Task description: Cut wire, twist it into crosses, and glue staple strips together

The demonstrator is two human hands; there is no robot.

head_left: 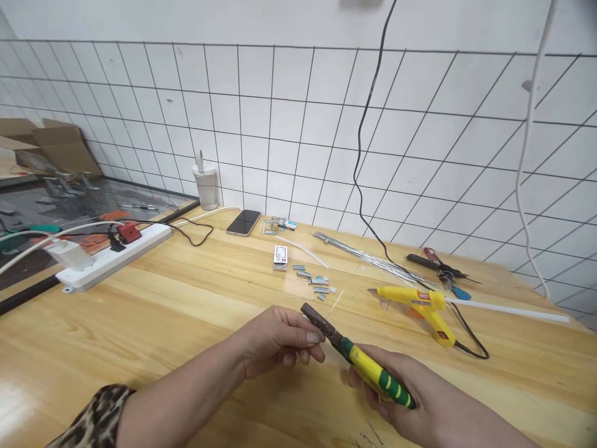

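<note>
My right hand (410,398) is wrapped round the yellow-and-green handles of a pair of pliers (359,361), whose dark jaws point up and left. My left hand (280,342) is curled with its fingers pinched together right at the jaws, touching them; what it pinches is too small to make out. Both hands hover just above the wooden table (186,311) near its front edge.
A yellow glue gun (420,305) with a white glue stick lies to the right. Staple strips and a small box (280,257), a phone (243,222), thin metal rods (364,255), more pliers (443,270), a white cup (206,185) and a power strip (112,255) lie farther back.
</note>
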